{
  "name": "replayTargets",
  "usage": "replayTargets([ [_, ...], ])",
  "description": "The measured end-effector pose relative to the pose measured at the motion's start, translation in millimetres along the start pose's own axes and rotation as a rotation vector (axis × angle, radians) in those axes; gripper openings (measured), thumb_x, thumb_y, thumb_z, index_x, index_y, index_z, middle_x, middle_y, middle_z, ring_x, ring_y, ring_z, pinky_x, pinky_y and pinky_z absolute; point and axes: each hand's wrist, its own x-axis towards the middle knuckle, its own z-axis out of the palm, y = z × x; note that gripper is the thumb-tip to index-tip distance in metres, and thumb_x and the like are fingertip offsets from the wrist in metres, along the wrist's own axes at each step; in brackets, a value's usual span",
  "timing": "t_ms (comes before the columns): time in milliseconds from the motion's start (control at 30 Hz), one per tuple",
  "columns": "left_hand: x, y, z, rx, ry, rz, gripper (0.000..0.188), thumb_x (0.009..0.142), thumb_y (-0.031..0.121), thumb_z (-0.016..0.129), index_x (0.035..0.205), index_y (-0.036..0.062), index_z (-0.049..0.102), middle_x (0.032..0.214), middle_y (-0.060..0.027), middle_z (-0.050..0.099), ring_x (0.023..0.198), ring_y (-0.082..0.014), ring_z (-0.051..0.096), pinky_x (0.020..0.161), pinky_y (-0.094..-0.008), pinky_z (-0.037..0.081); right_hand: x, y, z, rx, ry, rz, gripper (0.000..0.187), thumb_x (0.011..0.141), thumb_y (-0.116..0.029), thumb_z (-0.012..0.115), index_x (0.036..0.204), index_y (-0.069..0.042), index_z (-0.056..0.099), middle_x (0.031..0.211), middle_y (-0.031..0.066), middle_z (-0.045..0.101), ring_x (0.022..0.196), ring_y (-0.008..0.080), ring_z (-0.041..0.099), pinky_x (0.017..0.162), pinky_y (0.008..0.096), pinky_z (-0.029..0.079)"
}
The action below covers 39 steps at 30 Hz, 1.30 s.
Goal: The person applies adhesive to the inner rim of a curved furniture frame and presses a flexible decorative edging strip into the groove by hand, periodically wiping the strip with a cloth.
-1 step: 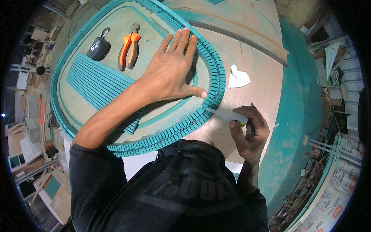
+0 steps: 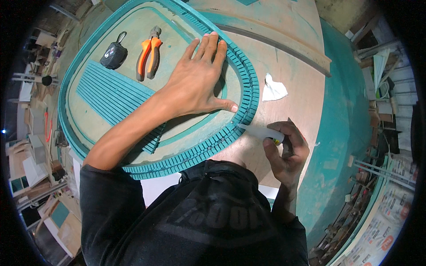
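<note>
My left hand (image 2: 199, 82) is open, fingers spread, lying over the right end of an oval frame. Its fingertips and thumb touch the inner side of the frame's turquoise slotted strip (image 2: 251, 86), which curves round a pale green oval board (image 2: 137, 22). In my right hand (image 2: 290, 153), closed round its body, is a white squeeze bottle (image 2: 259, 132) with a long pointed nozzle, held sideways. The nozzle tip meets the slotted strip just below my left thumb, or hovers very close to it; I cannot tell which. The left palm's underside is hidden.
Orange-and-black cutting pliers (image 2: 153, 51), a black tape measure (image 2: 113, 56) and a grooved turquoise panel (image 2: 111, 91) lie inside the oval. A crumpled white paper (image 2: 274, 88) rests on the wooden table (image 2: 301, 93) at right. Behind it runs a long wooden strip (image 2: 284, 46).
</note>
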Motion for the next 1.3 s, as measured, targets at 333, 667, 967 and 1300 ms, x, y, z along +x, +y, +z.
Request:
replayTargets([
  [333,0.8,-0.7,0.8,-0.012,-0.001,0.009,0.147,0.061,0.083,0.079,0.153,-0.0186,0.027,0.158,-0.0439,0.026,0.151,-0.0511,0.029,0.129,-0.0533,0.019,3.8,-7.5,2.5,-0.176,0.007,-0.117,0.027,0.082,-0.005,0.079,0.106,0.0,0.067,0.099,0.015,0.071,0.086,0.0242,0.074,0.07,0.0356,0.06],
  [667,-2.6,-4.1,5.6,-0.001,0.068,0.07,0.137,0.066,0.077,0.079,0.146,-0.0234,0.032,0.153,-0.0474,0.031,0.149,-0.0534,0.032,0.127,-0.0532,0.023,18.0,-15.3,2.2,-0.185,-0.046,-0.249,0.03,0.083,-0.005,0.079,0.109,-0.001,0.066,0.095,0.013,0.067,0.077,0.0198,0.07,0.061,0.0328,0.056],
  [967,-0.5,-1.6,1.0,-0.025,0.007,0.025,0.144,0.064,0.081,0.078,0.154,-0.0178,0.024,0.159,-0.043,0.025,0.152,-0.0502,0.027,0.129,-0.0519,0.02,23.0,-20.2,-2.9,-0.134,-0.063,-0.21,0.028,0.084,-0.007,0.078,0.11,-0.003,0.066,0.089,0.0105,0.066,0.07,0.014,0.065,0.057,0.0292,0.051],
  [1300,0.9,-3.8,-1.2,-0.027,0.0,0.028,0.144,0.064,0.082,0.077,0.154,-0.0177,0.024,0.159,-0.0423,0.025,0.152,-0.05,0.026,0.128,-0.0523,0.02,20.9,-15.9,1.3,-0.16,-0.059,-0.208,0.027,0.084,-0.007,0.079,0.108,-0.002,0.066,0.092,0.0113,0.068,0.072,0.0156,0.067,0.06,0.0295,0.053],
])
